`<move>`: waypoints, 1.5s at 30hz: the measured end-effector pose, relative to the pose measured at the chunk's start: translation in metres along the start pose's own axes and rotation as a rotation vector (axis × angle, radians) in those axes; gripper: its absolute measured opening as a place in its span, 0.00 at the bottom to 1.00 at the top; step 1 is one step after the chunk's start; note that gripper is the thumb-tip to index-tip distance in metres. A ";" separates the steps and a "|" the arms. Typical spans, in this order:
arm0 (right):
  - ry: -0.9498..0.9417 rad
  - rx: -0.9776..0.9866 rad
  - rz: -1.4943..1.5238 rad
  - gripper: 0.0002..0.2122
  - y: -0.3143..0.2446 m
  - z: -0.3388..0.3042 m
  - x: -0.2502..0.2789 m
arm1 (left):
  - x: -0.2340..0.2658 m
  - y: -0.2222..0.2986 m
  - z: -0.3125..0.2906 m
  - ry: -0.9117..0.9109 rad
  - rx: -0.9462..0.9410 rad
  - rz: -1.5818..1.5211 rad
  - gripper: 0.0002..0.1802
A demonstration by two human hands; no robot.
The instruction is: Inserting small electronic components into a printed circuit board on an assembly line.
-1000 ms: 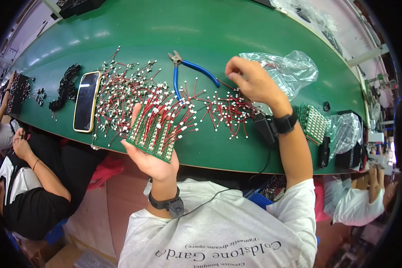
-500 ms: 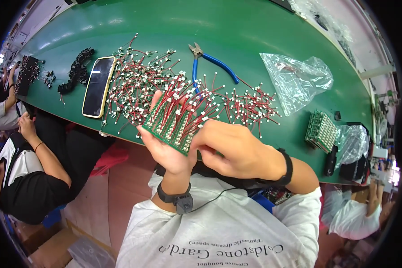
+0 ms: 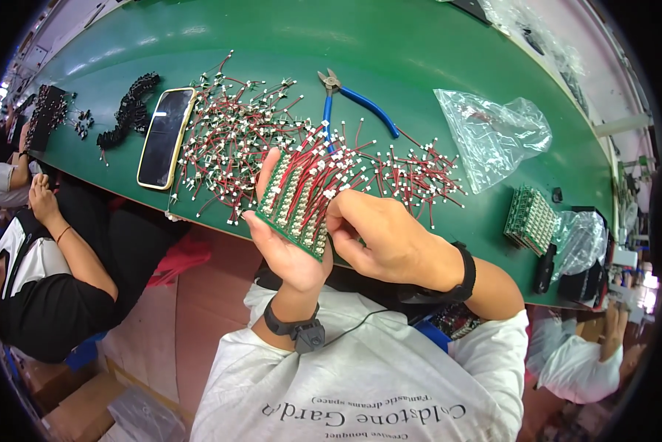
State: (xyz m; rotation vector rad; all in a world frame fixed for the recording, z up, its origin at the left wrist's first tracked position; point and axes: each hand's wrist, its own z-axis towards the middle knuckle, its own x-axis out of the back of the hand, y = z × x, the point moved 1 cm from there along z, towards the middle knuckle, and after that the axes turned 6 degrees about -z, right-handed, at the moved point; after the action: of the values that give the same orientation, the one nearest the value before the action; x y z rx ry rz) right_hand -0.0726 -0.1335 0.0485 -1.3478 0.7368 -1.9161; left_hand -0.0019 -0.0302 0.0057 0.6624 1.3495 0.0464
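A green circuit board panel [image 3: 296,215] with rows of white connectors is tilted in my left hand [image 3: 290,254], whose fingers and thumb grip its edges. Red wires [image 3: 318,175] with small white plugs rise from the panel and lean to the right. My right hand [image 3: 375,232] is at the panel's right edge, fingers curled with thumb and fingertips pinched together. What sits in that pinch is hidden. Beyond the panel lies a large heap of red wired connectors [image 3: 228,136], and a smaller pile of them [image 3: 419,175] is to the right.
On the green table [image 3: 265,44] lie a phone [image 3: 164,138], blue-handled cutters [image 3: 368,107] and a clear plastic bag [image 3: 493,136]. Stacked boards [image 3: 530,219] stand at the right, a black coiled bundle [image 3: 132,110] at the left. A co-worker [image 3: 58,272] sits to the left.
The panel and both hands have shifted slightly right in the picture, and the panel is turned a little more toward upright. My right hand stays pinched at its right edge.
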 end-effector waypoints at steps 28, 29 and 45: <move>0.061 0.183 -0.364 0.08 0.002 0.002 -0.004 | 0.001 0.005 0.002 -0.059 0.036 -0.065 0.41; 0.065 0.179 -0.372 0.08 0.002 0.005 0.007 | 0.001 0.009 0.004 -0.076 0.032 -0.103 0.41; -0.094 -0.125 -0.433 0.06 0.094 0.011 0.088 | 0.028 0.013 0.016 -0.067 0.009 -0.222 0.40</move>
State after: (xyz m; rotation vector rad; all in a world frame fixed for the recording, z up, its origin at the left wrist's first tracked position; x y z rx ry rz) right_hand -0.0646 -0.2608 0.0304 -1.7772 0.5574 -2.1422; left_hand 0.0244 -0.0150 -0.0119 0.5142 1.3513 -0.1597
